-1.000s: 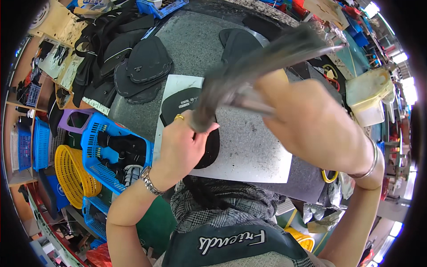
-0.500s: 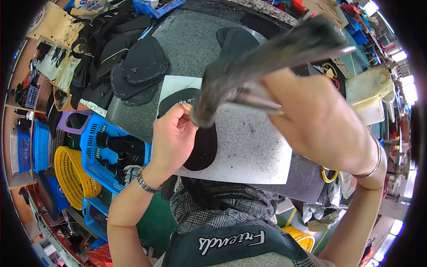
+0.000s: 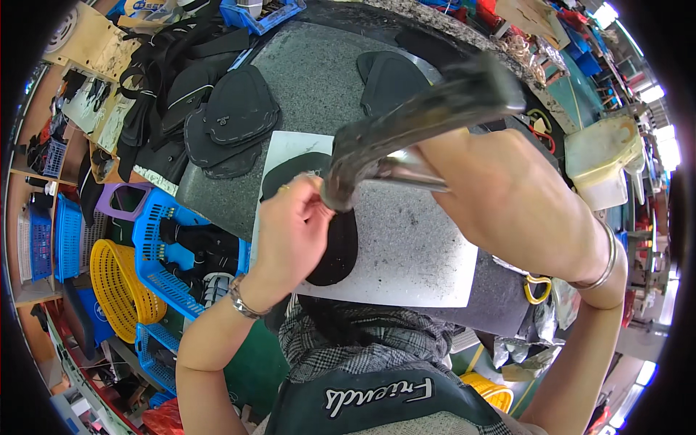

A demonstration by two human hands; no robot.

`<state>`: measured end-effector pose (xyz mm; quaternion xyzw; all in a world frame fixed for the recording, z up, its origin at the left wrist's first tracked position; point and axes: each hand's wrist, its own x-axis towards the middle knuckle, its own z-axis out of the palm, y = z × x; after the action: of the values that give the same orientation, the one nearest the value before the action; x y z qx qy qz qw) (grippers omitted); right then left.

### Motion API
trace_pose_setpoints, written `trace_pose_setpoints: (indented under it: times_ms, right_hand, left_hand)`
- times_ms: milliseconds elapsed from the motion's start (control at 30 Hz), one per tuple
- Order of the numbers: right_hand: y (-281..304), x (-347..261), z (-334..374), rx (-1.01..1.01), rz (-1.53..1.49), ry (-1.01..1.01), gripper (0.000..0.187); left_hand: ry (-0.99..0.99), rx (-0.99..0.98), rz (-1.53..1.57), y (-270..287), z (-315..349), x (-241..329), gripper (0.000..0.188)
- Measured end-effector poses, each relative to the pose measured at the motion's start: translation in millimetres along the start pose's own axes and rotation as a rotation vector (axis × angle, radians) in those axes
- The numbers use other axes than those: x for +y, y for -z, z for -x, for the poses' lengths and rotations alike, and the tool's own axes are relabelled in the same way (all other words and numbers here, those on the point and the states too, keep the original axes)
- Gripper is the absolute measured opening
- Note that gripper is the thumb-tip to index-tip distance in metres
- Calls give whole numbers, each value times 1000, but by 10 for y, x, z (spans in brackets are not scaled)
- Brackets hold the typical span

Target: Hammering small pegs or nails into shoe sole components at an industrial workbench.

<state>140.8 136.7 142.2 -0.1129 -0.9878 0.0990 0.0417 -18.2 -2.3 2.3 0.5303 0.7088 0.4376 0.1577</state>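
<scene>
Right hand [image 3: 507,196]'s got its grip wrapped round a dark metal tool [image 3: 406,123], head end by the left hand [image 3: 290,235]. Blurry there, so can't tell if the left grip's pinching anything. Black pad [image 3: 337,254] underneath, on the pale board [image 3: 428,246], looks mid-job; stacked pads [image 3: 243,109] far left look done. Roomy board on the right, near table [image 3: 312,72] edge close.

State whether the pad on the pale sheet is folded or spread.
Spread flat: the black pad shows rounded ends above and below the left hand.
</scene>
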Motion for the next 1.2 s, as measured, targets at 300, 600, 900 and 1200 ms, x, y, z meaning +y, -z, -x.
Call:
trace_pose_setpoints:
  times_ms: [300,600,900,1200]
  right_hand:
    - [43,-19,-30,-68,54,-13,43]
    - [138,-21,-101,202,23,-2,38]
    - [75,47,-73,106,-93,-12,36]
    - [6,-30,-71,84,130,-114,33]
  left_hand:
    - [-190,35,-144,-26,-15,56,9]
    - [116,22,293,14,-75,-30,7]
    - [236,41,534,11,-117,-137,6]
    - [-194,94,-58,-63,-117,59,5]
